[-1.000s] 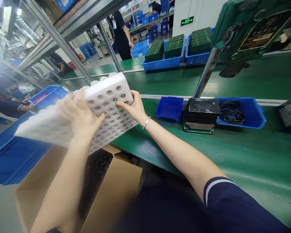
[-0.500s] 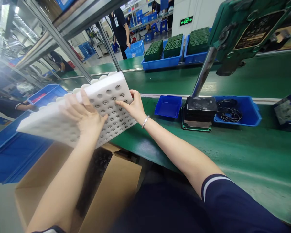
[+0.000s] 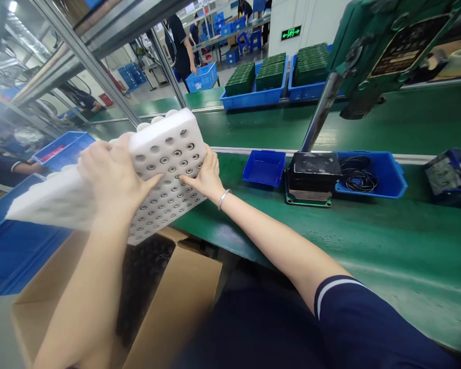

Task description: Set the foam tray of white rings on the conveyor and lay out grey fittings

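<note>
A green workbench [image 3: 369,230] spans right, carrying a column-mounted machine [image 3: 392,46]. An open cardboard box [image 3: 176,297] stands near left, a blue bin [image 3: 26,256] farther left. Above the box, a white foam tray [image 3: 159,202] tilts, long axis slanting from near left to far right, holed face turned near. The left hand [image 3: 111,177] grasps its middle; the right hand [image 3: 207,177] clasps its right edge.

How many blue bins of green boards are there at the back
2, side by side: the left bin, and the right bin partly behind the green machine; more may be hidden there.
</note>
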Action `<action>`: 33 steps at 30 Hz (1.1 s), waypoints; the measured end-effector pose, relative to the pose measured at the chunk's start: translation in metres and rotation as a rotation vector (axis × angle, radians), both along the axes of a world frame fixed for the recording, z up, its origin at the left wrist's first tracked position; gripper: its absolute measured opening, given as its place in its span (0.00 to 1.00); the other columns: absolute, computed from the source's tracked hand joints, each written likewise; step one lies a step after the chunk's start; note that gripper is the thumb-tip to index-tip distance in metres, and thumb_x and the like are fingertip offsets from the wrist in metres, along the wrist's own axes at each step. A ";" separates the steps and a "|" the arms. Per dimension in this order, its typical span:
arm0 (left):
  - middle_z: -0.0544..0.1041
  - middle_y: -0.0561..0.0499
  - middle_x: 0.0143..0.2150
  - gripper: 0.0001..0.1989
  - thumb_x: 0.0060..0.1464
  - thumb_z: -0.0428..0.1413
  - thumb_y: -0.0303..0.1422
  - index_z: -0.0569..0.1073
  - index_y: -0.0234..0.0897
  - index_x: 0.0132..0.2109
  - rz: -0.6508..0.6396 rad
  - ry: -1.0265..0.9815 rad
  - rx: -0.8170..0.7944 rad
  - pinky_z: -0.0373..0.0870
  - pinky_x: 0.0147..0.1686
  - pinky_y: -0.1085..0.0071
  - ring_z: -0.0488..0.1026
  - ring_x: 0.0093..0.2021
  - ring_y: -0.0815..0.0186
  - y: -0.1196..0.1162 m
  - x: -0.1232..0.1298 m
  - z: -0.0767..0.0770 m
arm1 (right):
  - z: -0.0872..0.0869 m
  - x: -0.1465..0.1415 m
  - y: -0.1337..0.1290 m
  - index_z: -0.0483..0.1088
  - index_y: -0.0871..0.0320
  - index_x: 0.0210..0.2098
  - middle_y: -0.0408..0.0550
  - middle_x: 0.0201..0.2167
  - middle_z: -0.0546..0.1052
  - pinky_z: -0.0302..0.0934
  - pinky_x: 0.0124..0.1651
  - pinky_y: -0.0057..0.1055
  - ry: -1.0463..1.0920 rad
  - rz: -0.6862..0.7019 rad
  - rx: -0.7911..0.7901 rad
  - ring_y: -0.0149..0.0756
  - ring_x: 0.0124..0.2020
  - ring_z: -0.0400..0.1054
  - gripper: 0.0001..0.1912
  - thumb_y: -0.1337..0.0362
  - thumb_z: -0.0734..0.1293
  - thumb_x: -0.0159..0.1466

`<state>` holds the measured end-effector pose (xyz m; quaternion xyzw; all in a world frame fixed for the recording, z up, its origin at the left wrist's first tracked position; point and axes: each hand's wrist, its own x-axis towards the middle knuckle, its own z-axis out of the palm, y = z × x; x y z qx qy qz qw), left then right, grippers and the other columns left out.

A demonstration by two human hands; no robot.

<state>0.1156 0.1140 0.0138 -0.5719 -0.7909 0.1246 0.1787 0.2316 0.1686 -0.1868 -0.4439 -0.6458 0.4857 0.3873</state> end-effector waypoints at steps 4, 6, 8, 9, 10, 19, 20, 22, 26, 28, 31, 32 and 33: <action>0.57 0.35 0.64 0.56 0.47 0.66 0.55 0.53 0.47 0.78 0.029 -0.009 0.019 0.59 0.64 0.32 0.58 0.65 0.35 0.001 0.016 0.001 | 0.012 -0.005 0.001 0.42 0.62 0.73 0.63 0.68 0.56 0.54 0.74 0.51 -0.042 -0.031 -0.070 0.53 0.69 0.52 0.64 0.54 0.84 0.54; 0.56 0.33 0.64 0.53 0.51 0.63 0.53 0.53 0.45 0.77 0.050 -0.013 0.012 0.59 0.65 0.33 0.57 0.66 0.35 0.000 0.022 0.003 | 0.015 -0.007 0.003 0.42 0.62 0.74 0.64 0.67 0.56 0.56 0.73 0.51 -0.062 -0.033 -0.110 0.54 0.69 0.52 0.64 0.54 0.84 0.53; 0.56 0.33 0.65 0.51 0.53 0.61 0.53 0.53 0.45 0.78 0.062 -0.020 -0.008 0.59 0.65 0.33 0.57 0.67 0.35 0.000 0.022 0.005 | 0.014 -0.007 0.005 0.41 0.62 0.74 0.64 0.68 0.55 0.57 0.73 0.51 -0.069 -0.002 -0.125 0.54 0.69 0.51 0.65 0.53 0.83 0.54; 0.56 0.33 0.65 0.51 0.53 0.61 0.54 0.53 0.47 0.78 0.069 -0.022 -0.021 0.59 0.65 0.33 0.57 0.67 0.34 0.000 0.021 0.007 | 0.013 -0.006 0.006 0.40 0.61 0.75 0.64 0.68 0.54 0.57 0.73 0.51 -0.064 0.020 -0.125 0.54 0.70 0.51 0.65 0.52 0.83 0.54; 0.55 0.34 0.65 0.51 0.52 0.61 0.54 0.52 0.49 0.78 0.079 -0.025 -0.038 0.59 0.65 0.33 0.57 0.66 0.34 0.001 0.019 0.008 | 0.010 -0.005 0.008 0.40 0.60 0.75 0.63 0.68 0.54 0.56 0.73 0.52 -0.055 0.042 -0.118 0.55 0.70 0.50 0.65 0.51 0.83 0.54; 0.53 0.34 0.68 0.52 0.51 0.65 0.47 0.53 0.43 0.77 0.157 -0.050 0.029 0.51 0.71 0.34 0.54 0.68 0.38 0.004 0.029 -0.005 | 0.000 0.001 0.007 0.43 0.59 0.74 0.63 0.69 0.54 0.51 0.75 0.56 0.014 0.034 -0.034 0.55 0.71 0.49 0.64 0.48 0.84 0.54; 0.52 0.34 0.68 0.52 0.51 0.65 0.48 0.53 0.43 0.77 0.172 -0.061 0.050 0.51 0.71 0.35 0.54 0.68 0.38 0.003 0.031 -0.009 | 0.001 0.001 0.005 0.43 0.60 0.74 0.63 0.69 0.54 0.51 0.75 0.55 0.010 0.021 -0.033 0.55 0.71 0.50 0.64 0.48 0.84 0.54; 0.50 0.34 0.69 0.52 0.51 0.64 0.48 0.52 0.43 0.77 0.210 -0.069 0.087 0.49 0.72 0.37 0.53 0.69 0.39 0.003 0.034 -0.015 | 0.002 0.000 0.003 0.43 0.61 0.74 0.64 0.69 0.54 0.53 0.75 0.54 0.005 -0.001 -0.034 0.54 0.70 0.51 0.64 0.49 0.84 0.55; 0.49 0.34 0.70 0.53 0.51 0.65 0.43 0.51 0.42 0.78 0.245 -0.056 0.132 0.44 0.74 0.38 0.51 0.71 0.41 0.002 0.036 -0.024 | 0.003 -0.002 0.001 0.44 0.59 0.74 0.63 0.68 0.56 0.54 0.74 0.55 0.027 -0.020 -0.038 0.56 0.69 0.52 0.62 0.50 0.84 0.55; 0.49 0.34 0.69 0.52 0.51 0.64 0.42 0.52 0.42 0.78 0.231 -0.063 0.157 0.44 0.74 0.37 0.51 0.71 0.40 0.002 0.037 -0.027 | 0.003 -0.001 0.000 0.44 0.59 0.74 0.63 0.68 0.56 0.54 0.74 0.54 0.031 -0.028 -0.043 0.55 0.70 0.52 0.63 0.52 0.84 0.55; 0.49 0.34 0.70 0.50 0.52 0.64 0.41 0.54 0.39 0.77 0.215 -0.081 0.191 0.44 0.73 0.38 0.51 0.70 0.40 0.002 0.037 -0.029 | 0.003 0.001 -0.001 0.43 0.61 0.74 0.63 0.68 0.56 0.52 0.76 0.51 0.016 -0.027 -0.033 0.53 0.70 0.51 0.64 0.51 0.84 0.55; 0.48 0.33 0.70 0.50 0.52 0.63 0.42 0.54 0.38 0.77 0.222 -0.085 0.184 0.43 0.74 0.38 0.50 0.70 0.40 0.002 0.038 -0.028 | 0.003 0.002 -0.001 0.43 0.61 0.74 0.63 0.68 0.56 0.53 0.76 0.51 0.012 -0.020 -0.028 0.53 0.70 0.51 0.64 0.51 0.84 0.55; 0.47 0.32 0.71 0.50 0.52 0.63 0.42 0.53 0.37 0.77 0.231 -0.085 0.164 0.42 0.74 0.38 0.49 0.71 0.40 0.002 0.038 -0.027 | 0.002 0.003 -0.001 0.42 0.60 0.74 0.62 0.69 0.55 0.53 0.76 0.52 0.009 -0.010 -0.024 0.53 0.70 0.51 0.64 0.50 0.84 0.55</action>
